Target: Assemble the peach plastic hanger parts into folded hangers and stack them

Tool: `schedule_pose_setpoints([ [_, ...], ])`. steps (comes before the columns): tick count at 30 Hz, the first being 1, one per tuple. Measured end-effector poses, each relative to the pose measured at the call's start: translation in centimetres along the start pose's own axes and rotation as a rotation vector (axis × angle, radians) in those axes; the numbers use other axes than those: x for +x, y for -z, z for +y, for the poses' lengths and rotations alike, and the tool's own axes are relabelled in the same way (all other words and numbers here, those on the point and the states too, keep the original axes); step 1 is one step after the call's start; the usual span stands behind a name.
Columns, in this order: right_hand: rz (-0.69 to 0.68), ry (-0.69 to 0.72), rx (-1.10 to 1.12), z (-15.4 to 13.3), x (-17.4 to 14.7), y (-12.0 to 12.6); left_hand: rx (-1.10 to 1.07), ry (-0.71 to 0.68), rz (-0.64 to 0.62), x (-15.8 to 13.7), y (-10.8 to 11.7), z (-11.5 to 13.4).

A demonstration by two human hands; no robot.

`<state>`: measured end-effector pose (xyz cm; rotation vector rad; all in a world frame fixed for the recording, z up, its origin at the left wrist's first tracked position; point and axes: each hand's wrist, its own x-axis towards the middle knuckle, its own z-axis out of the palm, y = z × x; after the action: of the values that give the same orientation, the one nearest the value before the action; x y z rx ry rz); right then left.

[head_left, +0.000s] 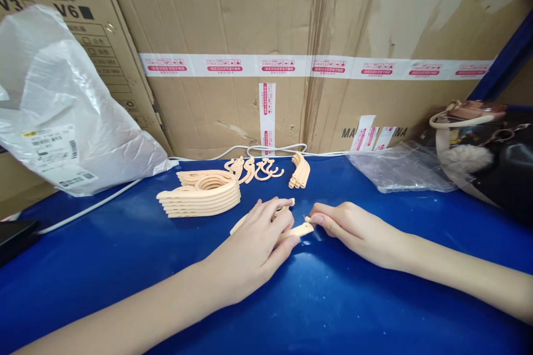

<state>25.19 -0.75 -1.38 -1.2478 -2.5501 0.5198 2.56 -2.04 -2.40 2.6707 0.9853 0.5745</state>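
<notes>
My left hand [262,236] lies over a beige plastic hanger part [303,229], its fingers closed round it on the blue table. Most of that part is hidden under the hand; one end sticks out to the right. In a pinch of thumb and forefinger, my right hand [353,227] holds a small beige plastic piece [308,219] close to this end. Whether the two touch, I cannot tell. Beyond my left hand sits a neat stack of beige hanger parts [202,199]. Behind it lie several loose beige hooks [262,169], with a bundle of short curved beige pieces [300,171] to their right.
Large cardboard boxes [216,111] wall off the back of the blue table [333,310]. At the left stands a white plastic bag [104,133], near a dark device [16,238]. A white cable [91,206] runs along the rear. Clear plastic film [400,169] and a black bag [499,161] are at right.
</notes>
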Motion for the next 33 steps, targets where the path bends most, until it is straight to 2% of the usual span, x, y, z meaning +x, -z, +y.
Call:
schedule_pose_setpoints([
  [6,0.003,0.091,0.036,-0.3,-0.2,-0.1,0.007,0.019,0.017,0.0,-0.3,-0.3],
  [10,0.013,0.089,-0.025,-0.2,-0.4,-0.5,0.047,0.019,-0.006,0.0,-0.5,-0.3],
  [15,0.06,0.16,-0.215,0.2,-0.6,-0.9,0.102,-0.005,-0.02,-0.2,-0.9,-0.3],
  [18,0.117,0.237,-0.359,0.5,-0.6,-1.2,0.094,-0.018,0.002,-0.3,-1.0,-0.4],
  [25,0.259,0.363,-0.61,0.7,-0.6,-1.3,0.084,-0.002,-0.034,-0.1,-0.7,-0.2],
  [28,0.293,0.377,-0.603,0.6,-0.7,-1.2,0.08,0.005,-0.039,0.0,-0.6,-0.2],
  [33,0.262,0.322,-0.488,0.6,-0.9,-1.1,0.09,-0.011,-0.043,-0.1,-0.7,-0.4],
])
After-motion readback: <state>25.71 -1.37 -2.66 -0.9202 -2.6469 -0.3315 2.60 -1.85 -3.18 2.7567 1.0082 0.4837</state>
